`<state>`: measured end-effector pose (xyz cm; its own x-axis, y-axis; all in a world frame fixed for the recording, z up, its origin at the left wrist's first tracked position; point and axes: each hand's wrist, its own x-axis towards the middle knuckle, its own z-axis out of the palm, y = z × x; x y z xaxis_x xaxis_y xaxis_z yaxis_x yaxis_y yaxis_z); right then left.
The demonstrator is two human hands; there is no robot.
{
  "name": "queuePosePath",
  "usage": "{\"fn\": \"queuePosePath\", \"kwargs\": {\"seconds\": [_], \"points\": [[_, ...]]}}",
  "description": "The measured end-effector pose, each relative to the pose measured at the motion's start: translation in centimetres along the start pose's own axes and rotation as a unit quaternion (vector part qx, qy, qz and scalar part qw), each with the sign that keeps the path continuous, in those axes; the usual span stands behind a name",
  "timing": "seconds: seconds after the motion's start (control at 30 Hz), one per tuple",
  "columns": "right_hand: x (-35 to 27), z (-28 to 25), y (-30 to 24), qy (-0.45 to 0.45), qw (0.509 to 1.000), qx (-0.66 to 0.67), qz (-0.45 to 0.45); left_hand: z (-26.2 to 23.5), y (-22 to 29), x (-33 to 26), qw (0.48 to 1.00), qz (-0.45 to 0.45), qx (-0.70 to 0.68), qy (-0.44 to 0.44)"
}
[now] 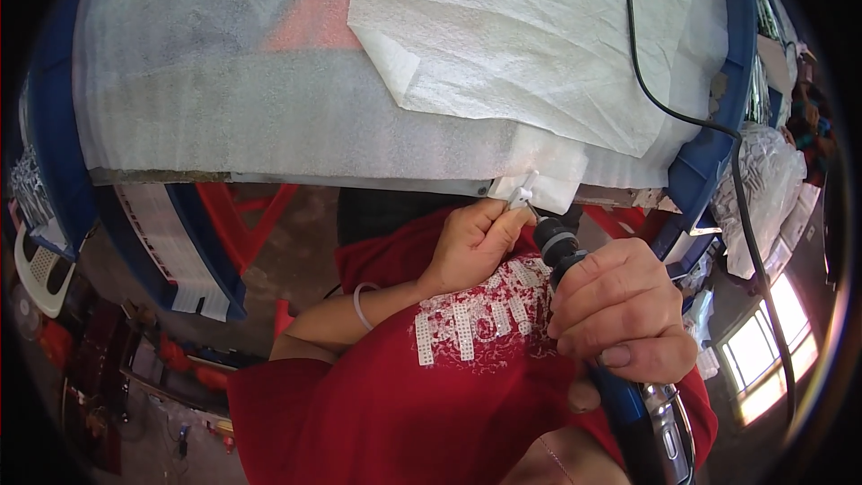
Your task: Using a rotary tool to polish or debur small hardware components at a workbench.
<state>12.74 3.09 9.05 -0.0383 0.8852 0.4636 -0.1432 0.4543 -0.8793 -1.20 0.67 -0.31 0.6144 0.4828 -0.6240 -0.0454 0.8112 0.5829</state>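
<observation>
A small white plastic part point(523, 194) is pinched between the thumb and fingers of my left hand point(480, 238), at the front edge of the covered table. My right hand point(624, 310) is wrapped round a blue-and-black in-line electric screwdriver point(624, 409) with a silvery lever on its side. Its black nose and thin bit point up and left to the white part. Whether the bit touches a screw there is too small to tell. Under the part, a folded piece of white foam sheet point(570, 166) hangs over the edge.
Translucent foam sheeting point(224, 117) covers the table, with a loose white sheet point(512, 36) on top. A black cord point(636, 54) crosses its right side and hangs down. Blue bins point(696, 171) flank the table; clear plastic bags point(763, 180) lie at the right. Red legs point(238, 224) stand below.
</observation>
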Motion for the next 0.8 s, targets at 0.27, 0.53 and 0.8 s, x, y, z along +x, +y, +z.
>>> {"fn": "queuePosePath", "kwargs": {"seconds": [0.27,0.53,0.8], "points": [[-0.25,-0.23,-0.42,-0.02,1.0,-0.003,-0.004,0.2,0.1,0.02,0.999,-0.002,-0.034,0.003],[-0.4,0.15,-0.64,0.004,1.0,-0.015,-0.005,0.02,-0.36,0.0,1.0,0.007,-0.018,0.0],[-0.29,0.02,-0.44,-0.009,1.0,-0.008,0.004,-0.06,-0.39,0.13,1.0,0.006,-0.028,-0.007]]}}
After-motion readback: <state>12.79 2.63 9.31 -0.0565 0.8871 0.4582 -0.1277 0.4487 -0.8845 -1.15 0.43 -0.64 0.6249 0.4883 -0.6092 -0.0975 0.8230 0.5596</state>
